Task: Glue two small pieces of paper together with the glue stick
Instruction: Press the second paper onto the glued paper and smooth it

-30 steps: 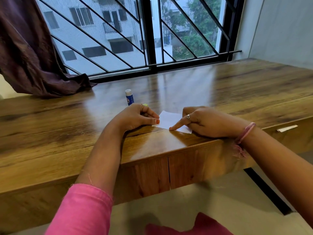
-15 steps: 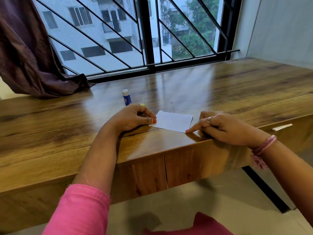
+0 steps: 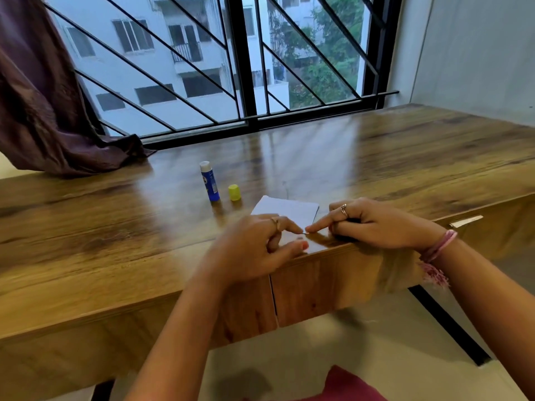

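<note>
A small white paper (image 3: 286,210) lies flat near the front edge of the wooden desk (image 3: 115,233). My left hand (image 3: 257,250) touches the paper's near corner with its straight index finger, and its thumb reaches toward the desk edge. My right hand (image 3: 379,224) presses the same corner with its straight index finger, the other fingers curled under. The two fingertips almost meet. A blue glue stick (image 3: 210,182) stands uncapped behind and to the left of the paper. Its yellow cap (image 3: 234,192) stands beside it.
A dark curtain (image 3: 43,111) drapes onto the desk's far left. A barred window (image 3: 246,68) runs along the back, and a wall closes the right side. A drawer handle (image 3: 466,221) shows under the desk edge at the right.
My left hand has moved from the paper's left edge to its near corner, uncovering the yellow cap. My right index finger slid right along the near edge and stays at that corner.
</note>
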